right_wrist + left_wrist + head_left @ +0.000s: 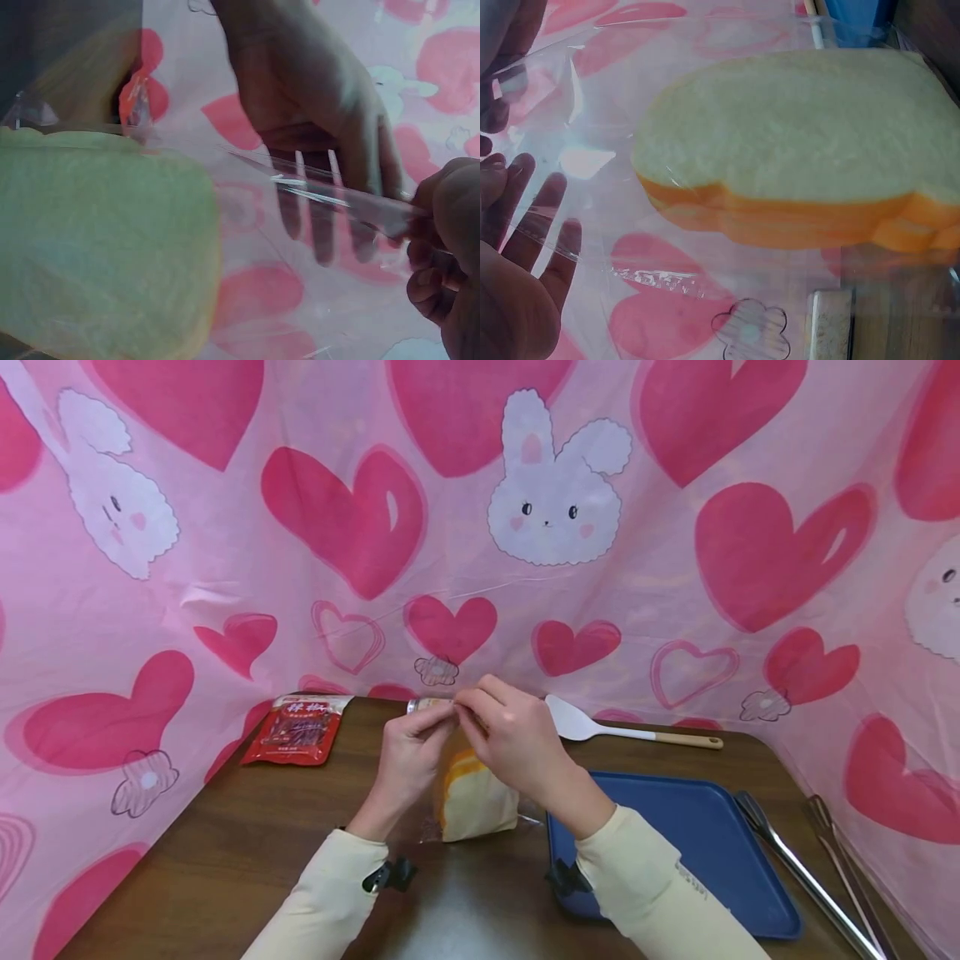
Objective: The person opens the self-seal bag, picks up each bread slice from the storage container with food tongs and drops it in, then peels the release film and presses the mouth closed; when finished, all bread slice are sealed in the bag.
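Observation:
Thick slices of bread with orange crust stand upright inside a clear plastic bag. Both hands meet at the bag's top, above the bread. My left hand pinches the bag's edge between thumb and forefinger, its other fingers stretched out behind the clear film in the right wrist view. Curled fingers of my right hand pinch the same edge close beside it. The film is drawn taut between bread and fingertips. Behind the hands, a small can is partly hidden.
A red food packet lies at the back left. The white spatula with a wooden handle lies at the back right. A blue tray sits right of the bread, with metal tongs along its right side. Patterned cloth hangs behind.

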